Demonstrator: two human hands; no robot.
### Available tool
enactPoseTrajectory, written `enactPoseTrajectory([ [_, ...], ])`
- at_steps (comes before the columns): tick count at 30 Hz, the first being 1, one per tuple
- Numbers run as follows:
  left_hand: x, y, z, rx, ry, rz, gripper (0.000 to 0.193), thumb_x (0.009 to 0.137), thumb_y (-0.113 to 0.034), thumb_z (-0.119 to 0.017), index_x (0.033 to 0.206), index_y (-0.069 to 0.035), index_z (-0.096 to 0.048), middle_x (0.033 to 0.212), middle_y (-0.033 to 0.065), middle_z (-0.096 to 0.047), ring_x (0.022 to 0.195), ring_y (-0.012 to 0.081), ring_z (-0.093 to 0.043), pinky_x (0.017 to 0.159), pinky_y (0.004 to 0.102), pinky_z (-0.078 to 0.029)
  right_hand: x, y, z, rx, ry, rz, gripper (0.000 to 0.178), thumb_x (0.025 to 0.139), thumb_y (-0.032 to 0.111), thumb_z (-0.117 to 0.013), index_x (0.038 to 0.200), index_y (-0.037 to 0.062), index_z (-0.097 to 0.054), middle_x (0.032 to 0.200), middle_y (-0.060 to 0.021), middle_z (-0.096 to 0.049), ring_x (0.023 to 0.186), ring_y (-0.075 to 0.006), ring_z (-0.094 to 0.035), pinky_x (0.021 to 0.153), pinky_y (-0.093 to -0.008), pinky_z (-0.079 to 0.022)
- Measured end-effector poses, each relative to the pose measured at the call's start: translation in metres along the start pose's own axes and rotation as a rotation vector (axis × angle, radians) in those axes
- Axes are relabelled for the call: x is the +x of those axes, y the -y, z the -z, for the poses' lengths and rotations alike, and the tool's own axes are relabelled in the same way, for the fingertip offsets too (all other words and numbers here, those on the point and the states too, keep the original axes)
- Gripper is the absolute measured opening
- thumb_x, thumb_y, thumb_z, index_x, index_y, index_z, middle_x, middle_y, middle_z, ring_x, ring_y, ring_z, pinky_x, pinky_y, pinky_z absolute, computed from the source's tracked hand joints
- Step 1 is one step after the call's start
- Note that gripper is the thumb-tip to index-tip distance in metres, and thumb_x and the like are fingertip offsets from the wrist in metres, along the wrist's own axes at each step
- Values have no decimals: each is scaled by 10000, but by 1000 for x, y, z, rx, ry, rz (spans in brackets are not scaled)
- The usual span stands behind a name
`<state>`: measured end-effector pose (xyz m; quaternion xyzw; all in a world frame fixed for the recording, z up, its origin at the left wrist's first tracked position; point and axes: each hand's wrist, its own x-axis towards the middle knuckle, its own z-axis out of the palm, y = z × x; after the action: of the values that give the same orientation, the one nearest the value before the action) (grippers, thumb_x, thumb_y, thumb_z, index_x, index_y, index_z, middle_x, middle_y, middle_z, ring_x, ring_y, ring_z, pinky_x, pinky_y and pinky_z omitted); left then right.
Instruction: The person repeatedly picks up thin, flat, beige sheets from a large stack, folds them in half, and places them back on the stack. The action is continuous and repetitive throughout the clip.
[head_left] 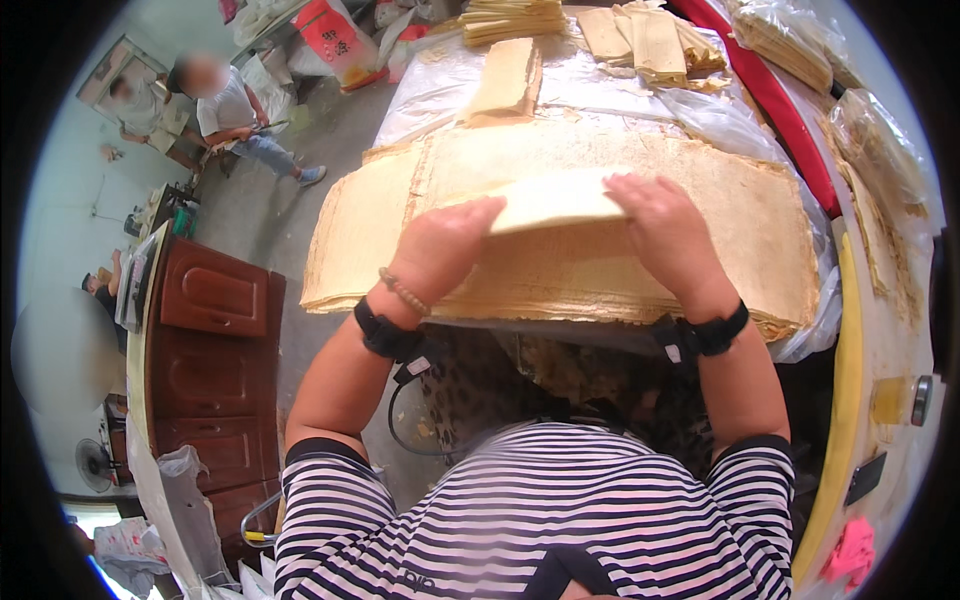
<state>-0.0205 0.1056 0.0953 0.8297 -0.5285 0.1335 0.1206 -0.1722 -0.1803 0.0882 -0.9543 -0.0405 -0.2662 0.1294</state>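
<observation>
Both hands, left (440,250) and right (665,235), fingers clamped on a folded sheet (555,200), apparently half-folded, above the large stack (600,270).

Folded sheet (560,200) under fingers (470,225) of both hands, thin, matt, pale yellow, paper-like, big stack (600,270) below fingertips w/ dry rough ragged edges, clear plastic film (600,85) beyond fingers, glossy, wrinkled, cabinet (210,340) left of fingers, dark reddish wood, semi-gloss.

left hand (445,245): raised, fingers curled, gripping | right hand (665,230): raised, palm down, gripping
</observation>
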Motion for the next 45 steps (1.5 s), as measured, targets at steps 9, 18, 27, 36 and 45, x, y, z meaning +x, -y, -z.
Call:
enactPoseTrajectory([
  [9,132,105,7,327,-196,336,419,1041,-219,-559,1460,-225,-583,885,209,-742,787,427,-720,661,554,-561,-36,-32,-5,-84,101,-350,439,1028,265,-623,1407,45,-625,1508,-177,-574,1439,-328,-499,1216,-531,-346],
  [18,264,154,-161,32,625,465,779,1003,-678,-530,1455,-47,-590,1386,252,-671,1314,448,-605,1117,463,-460,-41,-35,-11,-92,118,-364,485,1015,253,-631,1465,80,-589,1587,-149,-501,1497,-315,-427,1252,-528,-289],
  [27,233,73,-53,25,140,6,481,1025,-369,-688,1388,-53,-668,1242,230,-742,1155,378,-725,967,435,-576,-48,-38,-13,-25,64,-341,485,1011,275,-645,1443,60,-594,1554,-183,-525,1486,-339,-439,1243,-509,-309],
  [36,47,-130,-40,-56,153,-142,493,1023,-355,-653,1418,-60,-642,1507,156,-609,1427,338,-542,1170,464,-409,-107,-28,41,311,44,-322,338,1039,196,-642,1330,34,-697,1328,-161,-694,1161,-305,-672,1032,-410,-530],
  [45,44,-132,-43,-31,103,-169,490,972,-370,-721,1333,-41,-682,1387,162,-673,1256,369,-636,1067,442,-509,-234,-41,104,1485,-726,-1199,383,1101,220,-552,1359,-59,-597,1166,-212,-763,969,-242,-778,807,-341,-645],
])
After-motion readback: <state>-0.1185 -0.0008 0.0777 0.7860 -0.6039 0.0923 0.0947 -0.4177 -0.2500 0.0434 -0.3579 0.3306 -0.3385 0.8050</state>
